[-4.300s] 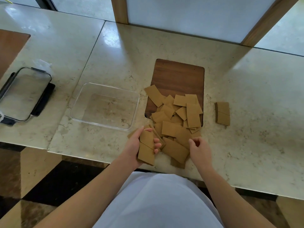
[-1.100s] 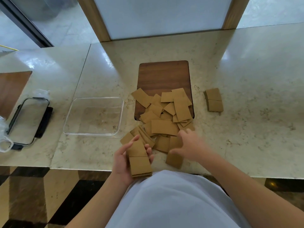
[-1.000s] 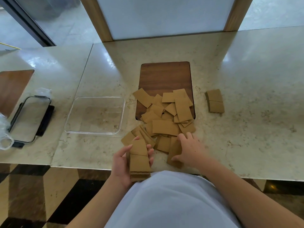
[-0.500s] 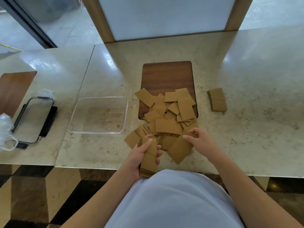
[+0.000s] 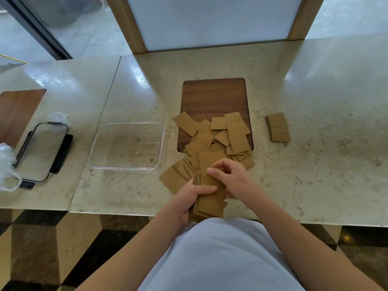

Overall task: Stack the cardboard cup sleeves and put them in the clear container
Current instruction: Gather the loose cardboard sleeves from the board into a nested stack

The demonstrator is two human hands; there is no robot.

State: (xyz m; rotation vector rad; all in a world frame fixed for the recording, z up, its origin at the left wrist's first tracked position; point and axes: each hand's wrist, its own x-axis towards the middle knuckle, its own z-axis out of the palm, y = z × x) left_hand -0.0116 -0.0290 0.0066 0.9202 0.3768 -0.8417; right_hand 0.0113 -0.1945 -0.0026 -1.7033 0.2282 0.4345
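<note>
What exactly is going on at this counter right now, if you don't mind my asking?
A person is gathering cardboard cup sleeves into a stack. The left hand grips the stack near the counter's front edge while the right hand places a sleeve on top. A loose pile of sleeves lies partly on a wooden board. The clear container is empty.
</note>
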